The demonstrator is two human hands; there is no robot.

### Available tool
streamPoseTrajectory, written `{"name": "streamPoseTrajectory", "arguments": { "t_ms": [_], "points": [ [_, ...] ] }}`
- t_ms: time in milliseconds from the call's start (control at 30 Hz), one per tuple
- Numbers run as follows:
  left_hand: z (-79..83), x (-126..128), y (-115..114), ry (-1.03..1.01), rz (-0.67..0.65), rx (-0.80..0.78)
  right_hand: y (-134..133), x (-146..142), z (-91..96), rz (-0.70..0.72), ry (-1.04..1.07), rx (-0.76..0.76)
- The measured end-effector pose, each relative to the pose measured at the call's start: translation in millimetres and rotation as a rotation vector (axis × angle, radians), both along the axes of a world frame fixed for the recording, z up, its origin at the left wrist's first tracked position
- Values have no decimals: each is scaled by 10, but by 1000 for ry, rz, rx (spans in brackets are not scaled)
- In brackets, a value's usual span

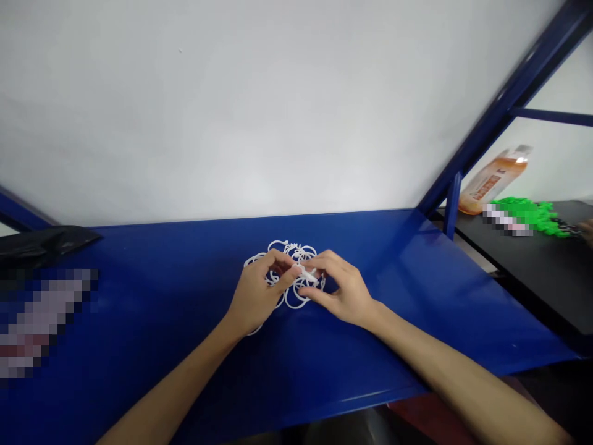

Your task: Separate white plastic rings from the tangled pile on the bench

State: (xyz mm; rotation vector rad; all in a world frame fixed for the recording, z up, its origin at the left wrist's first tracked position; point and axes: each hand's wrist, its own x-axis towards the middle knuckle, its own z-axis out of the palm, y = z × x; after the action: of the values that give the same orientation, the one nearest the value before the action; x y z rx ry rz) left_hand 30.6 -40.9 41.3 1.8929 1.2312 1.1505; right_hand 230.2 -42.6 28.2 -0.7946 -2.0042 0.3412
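Observation:
A loose cluster of thin white plastic rings [282,278] lies in the middle of the blue metal tabletop [393,259]. My left hand [257,296] and my right hand [338,290] sit over the cluster, their fingertips meeting at its centre. Both pinch a small white plastic piece [306,274], which is partly hidden by my fingers. My palms and fingers cover part of the rings, so I cannot tell how they are joined.
A black object [41,244] lies at the tabletop's far left, beside a pixelated patch [41,321]. At right, past a blue metal frame [504,105], a lower black surface [532,278] holds a plastic bottle with an orange label [493,182] and a green heap [528,216]. A white wall [278,105] stands behind.

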Motion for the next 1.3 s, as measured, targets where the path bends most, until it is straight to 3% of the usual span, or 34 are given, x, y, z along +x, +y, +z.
{"name": "streamPoseTrajectory", "arguments": {
  "t_ms": [233, 533, 800, 933, 1033, 1133, 1200, 1300],
  "points": [
    [17, -4, -8, -45, -62, -23, -41, 31, -53, -132, 77, -28],
    [-63, 47, -31, -82, -48, 27, -101, -20, -44, 33, 150, -145],
    [-56, 63, -62, 8, -91, 176, -193, -6, -43, 120, 16, -60],
    [-84, 60, -30, 116, -72, 236, -92, 97, -13, 142, -84, 25],
    [-154, 69, 2, 324, -100, 307, 90, 260, 26, -8, -126, 76],
    [-234, 89, 9, 536, -153, 366, 292, 495, 41, -368, -236, 53],
    [-264, 96, 6, 599, -155, 386, 395, 662, 33, -538, -390, -59],
    [-259, 93, 4, 627, -153, 394, 480, 855, 11, -655, -596, -226]
  ]
}}
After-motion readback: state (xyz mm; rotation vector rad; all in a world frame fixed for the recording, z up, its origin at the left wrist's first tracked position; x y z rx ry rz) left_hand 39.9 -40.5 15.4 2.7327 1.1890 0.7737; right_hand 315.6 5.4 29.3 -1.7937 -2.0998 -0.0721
